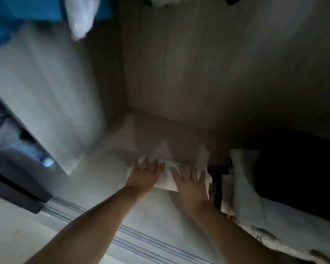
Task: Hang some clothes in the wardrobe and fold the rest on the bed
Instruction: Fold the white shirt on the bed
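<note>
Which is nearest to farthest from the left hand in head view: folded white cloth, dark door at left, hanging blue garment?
1. folded white cloth, under the left hand.
2. dark door, lower left.
3. hanging blue garment, top left.

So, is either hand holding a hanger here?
No, the left hand and right hand both press flat on a folded white garment.

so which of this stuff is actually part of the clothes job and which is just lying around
Part of the job:
- folded white garment, pressed flat on the wardrobe floor
- left hand and right hand, both flat on it
- blue clothing and white clothing hanging above

Just lying about:
- pale cloth pile to the right
- small dark object beside it, too dim to identify
</note>
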Demonstrator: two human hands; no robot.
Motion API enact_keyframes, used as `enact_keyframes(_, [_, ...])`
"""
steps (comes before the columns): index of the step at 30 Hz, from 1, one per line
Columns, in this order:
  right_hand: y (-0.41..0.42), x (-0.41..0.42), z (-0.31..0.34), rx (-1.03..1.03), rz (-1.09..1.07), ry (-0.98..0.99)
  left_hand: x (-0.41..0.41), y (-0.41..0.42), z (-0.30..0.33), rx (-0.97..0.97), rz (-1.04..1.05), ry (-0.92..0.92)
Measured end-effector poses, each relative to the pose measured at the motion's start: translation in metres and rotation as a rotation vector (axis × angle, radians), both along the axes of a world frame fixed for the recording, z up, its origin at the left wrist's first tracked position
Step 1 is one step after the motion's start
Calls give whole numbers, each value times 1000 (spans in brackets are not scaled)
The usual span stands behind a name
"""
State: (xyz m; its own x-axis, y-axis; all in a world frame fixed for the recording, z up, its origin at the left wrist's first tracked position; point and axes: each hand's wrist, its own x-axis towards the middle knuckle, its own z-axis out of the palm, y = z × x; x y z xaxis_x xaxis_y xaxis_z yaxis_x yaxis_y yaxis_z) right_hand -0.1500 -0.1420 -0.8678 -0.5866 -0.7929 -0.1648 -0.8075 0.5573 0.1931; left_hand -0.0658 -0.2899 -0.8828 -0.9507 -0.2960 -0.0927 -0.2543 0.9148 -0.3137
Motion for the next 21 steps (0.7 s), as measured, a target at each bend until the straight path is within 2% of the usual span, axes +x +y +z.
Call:
enact_keyframes(2, [9,2,-51,90,-58,-151,1,4,-48,53,-15,2])
enact_keyframes(3, [13,5,-68,83,-48,-156,3,7,-63,105,-12,-29])
enact_keyframes(7, [25,11,-86,62,-26,-200,11,1,-86,315,46,-117])
enact_keyframes(9, [28,8,-68,169,-39,-316,18,-2,-68,401,45,-217])
enact_keyframes(12, [36,15,-21,254,-72,-388,44,6,-22,480,41,-226])
enact_keyframes(16, [49,47,45,390,-109,-401,89,23,44,425,-63,-249])
enact_keyframes(21, [58,100,136,409,-71,-401,137,41,142,476,-8,-374])
